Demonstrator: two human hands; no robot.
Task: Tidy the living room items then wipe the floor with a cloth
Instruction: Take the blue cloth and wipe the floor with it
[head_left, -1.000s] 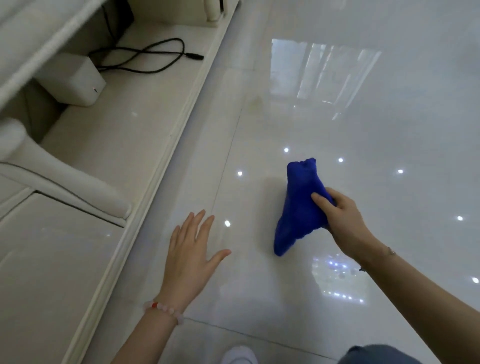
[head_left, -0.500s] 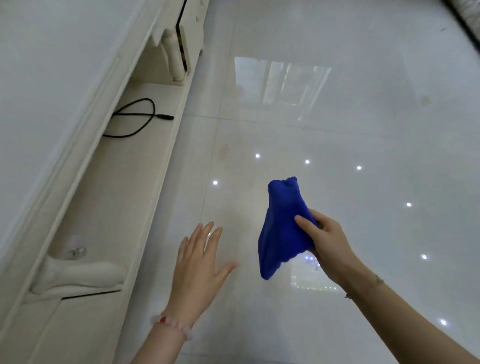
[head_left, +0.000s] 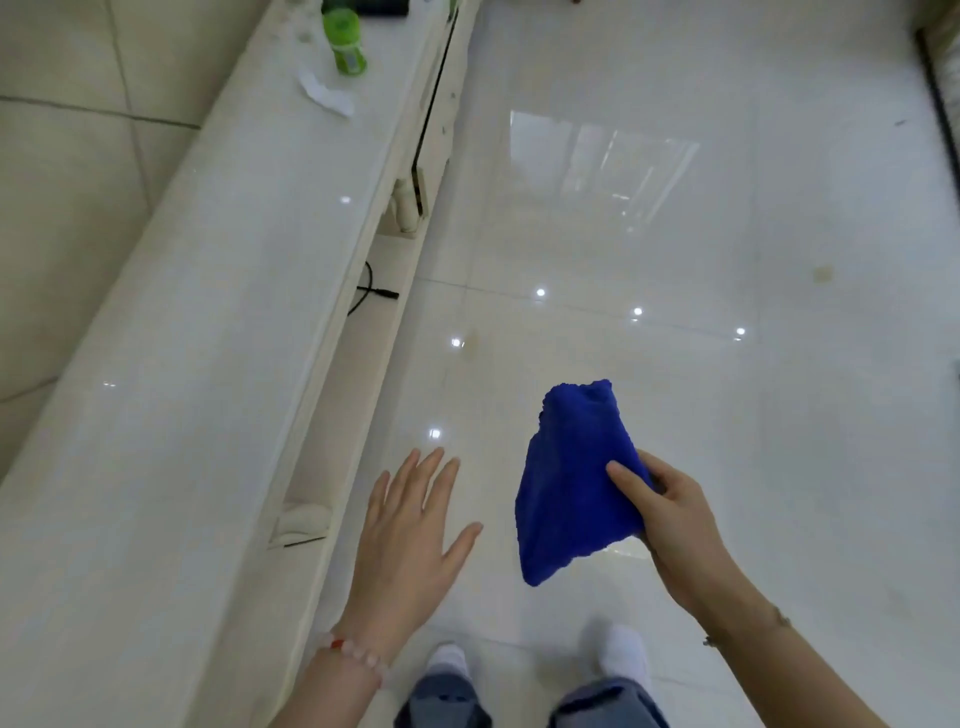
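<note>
A bunched blue cloth (head_left: 569, 483) hangs in the air above the glossy white tiled floor (head_left: 675, 249). My right hand (head_left: 670, 525) grips its right side, thumb on the front of the fabric. My left hand (head_left: 410, 535) is held flat with straight spread fingers to the left of the cloth, palm down, holding nothing and apart from the cloth. Faint yellowish marks show on the floor tiles ahead.
A long cream TV cabinet (head_left: 218, 322) runs along the left, with a green bottle (head_left: 344, 39) and a crumpled white wrapper (head_left: 326, 96) on its far top. A black cable (head_left: 371, 293) lies on its lower shelf. My feet (head_left: 623, 654) stand on the floor below.
The view has risen from near floor level to standing height, so the cabinet top now shows. The cloth came up off the floor in my right hand. My left hand stayed flat beside it.
</note>
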